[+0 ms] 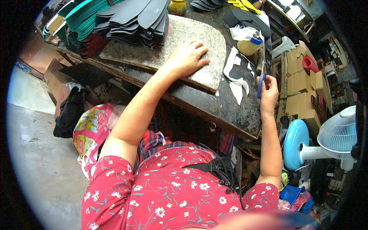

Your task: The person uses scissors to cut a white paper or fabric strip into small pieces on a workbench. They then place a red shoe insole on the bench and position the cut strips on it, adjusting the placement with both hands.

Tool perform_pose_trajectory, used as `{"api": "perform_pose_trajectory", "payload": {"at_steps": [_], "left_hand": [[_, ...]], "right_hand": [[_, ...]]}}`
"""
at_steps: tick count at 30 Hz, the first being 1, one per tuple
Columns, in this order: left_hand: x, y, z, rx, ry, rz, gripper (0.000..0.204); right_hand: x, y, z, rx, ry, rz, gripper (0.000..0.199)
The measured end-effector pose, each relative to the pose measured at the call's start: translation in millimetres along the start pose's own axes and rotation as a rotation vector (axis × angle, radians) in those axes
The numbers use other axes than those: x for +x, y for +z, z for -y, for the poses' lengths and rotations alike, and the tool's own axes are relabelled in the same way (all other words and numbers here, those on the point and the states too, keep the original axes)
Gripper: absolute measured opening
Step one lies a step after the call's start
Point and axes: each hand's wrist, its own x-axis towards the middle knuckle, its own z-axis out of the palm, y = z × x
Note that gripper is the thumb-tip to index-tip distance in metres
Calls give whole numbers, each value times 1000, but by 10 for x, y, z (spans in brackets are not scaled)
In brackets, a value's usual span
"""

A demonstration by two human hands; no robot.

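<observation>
My left hand (187, 58) lies on a speckled grey stone slab (209, 40), its fingers a little spread and nothing in them. Just beyond it, dark grey sole-shaped sheets (132, 17) are piled on the slab's far left part. At the table's right edge my right hand (270, 92) is closed around the blue handle of a pair of scissors (261, 82), whose blades point away from me. Between my hands, white cut scraps (234, 73) lie on the dark tabletop (235, 111).
Teal sheets (82, 21) stand stacked at the far left. A yellowish jar with a blue lid (248, 46) sits near the scissors, beside a dark cap (245, 21). Cardboard boxes (297, 82) and a white-and-blue fan (297, 143) are on the right; a colourful bag (94, 126) hangs below left.
</observation>
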Motion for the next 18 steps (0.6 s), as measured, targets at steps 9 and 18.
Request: {"api": "perform_pose_trajectory", "payload": {"at_steps": [9, 18], "left_hand": [[-31, 0, 67, 4, -4, 55, 50], [-511, -9, -284, 185, -12, -187, 34]], "right_hand": [[-13, 1, 65, -298, -185, 42, 36], [171, 33, -170, -254, -178, 81, 17]]}}
